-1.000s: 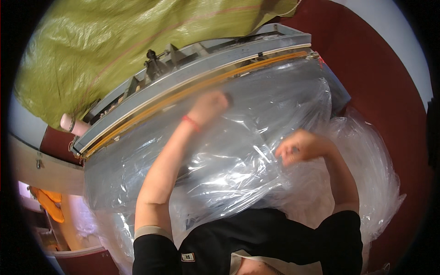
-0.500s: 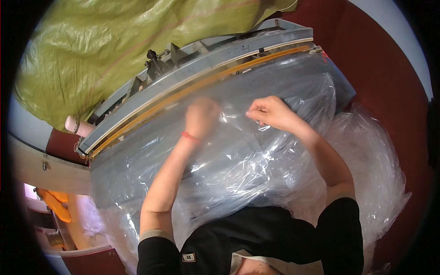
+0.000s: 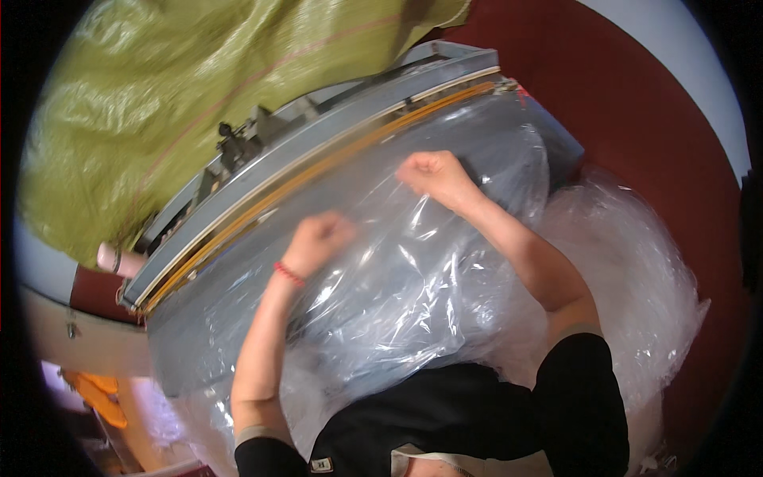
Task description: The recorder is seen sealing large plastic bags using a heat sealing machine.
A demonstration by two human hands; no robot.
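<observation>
Clear plastic film (image 3: pixel 413 270) lies crumpled and shiny over a grey work surface (image 3: pixel 203 306) in front of me. My left hand (image 3: pixel 314 242), with a red beaded bracelet at the wrist, is closed over the film left of the middle; its fingertips are blurred. Farther up and to the right, my right hand (image 3: pixel 435 176) is pinched on the film, thumb against curled fingers. Loose film runs below and between both hands. The exact edge pinched by each hand is hard to make out.
A long grey metal machine bar (image 3: pixel 318 123) with an orange-yellow strip (image 3: pixel 334 167) borders the surface's far side. Beyond it hangs a yellow-green woven sheet (image 3: pixel 199 87). A pink cylinder (image 3: pixel 119 261) sits at the bar's left end. More film (image 3: pixel 620 270) is heaped to the right, over the dark red floor (image 3: pixel 588 87).
My left hand has moved down and toward me. The right hand has gone up and left. The whole view has shifted slightly, and the film between the hands has changed its folds.
</observation>
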